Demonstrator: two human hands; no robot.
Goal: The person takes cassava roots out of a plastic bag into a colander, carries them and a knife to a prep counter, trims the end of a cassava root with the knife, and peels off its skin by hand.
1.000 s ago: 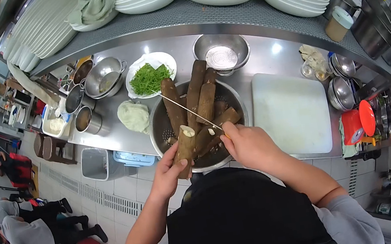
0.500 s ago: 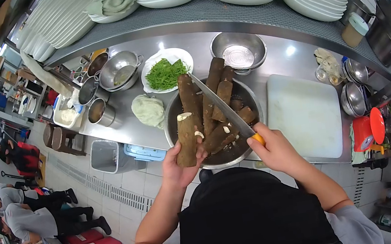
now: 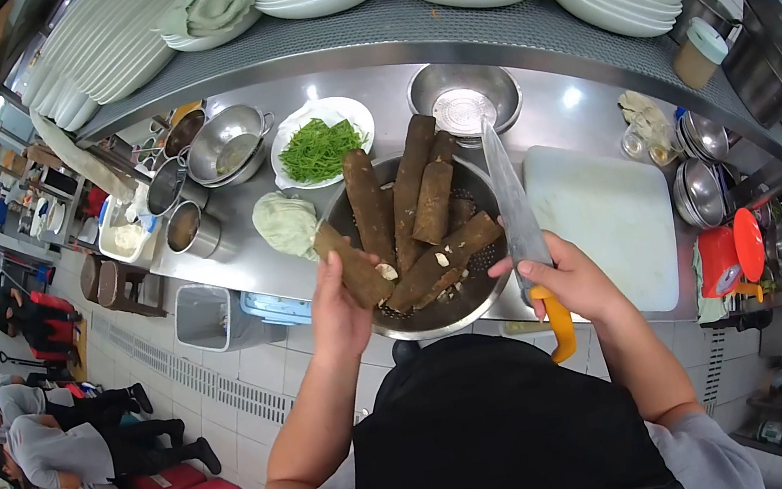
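In my left hand [image 3: 340,302] is a short piece of brown-skinned yam [image 3: 352,268], tilted, with a pale cut patch at its lower end. My fingers are wrapped round it at the left side of a perforated metal bowl [image 3: 455,323]. Longer brown yams [image 3: 413,186] lean in that bowl, several together, some with pale nicks. My right hand [image 3: 570,280] grips a large knife [image 3: 512,201] with an orange handle, part of which sticks out below the hand. The blade points up and away, over the bowl's right side, apart from the held piece.
A white cutting board [image 3: 601,228] lies on the right. Behind the bowl are a plate of cut greens [image 3: 321,149], a crumpled cloth [image 3: 286,224] and an empty metal colander [image 3: 465,97]. A shelf [image 3: 332,51] with stacked plates overhangs the counter. Several people stand at left.
The knife has swung from crossing the yams to upright at the right, with my right hand shifted rightward. My left hand has moved slightly left, and its yam piece has turned and tilted.
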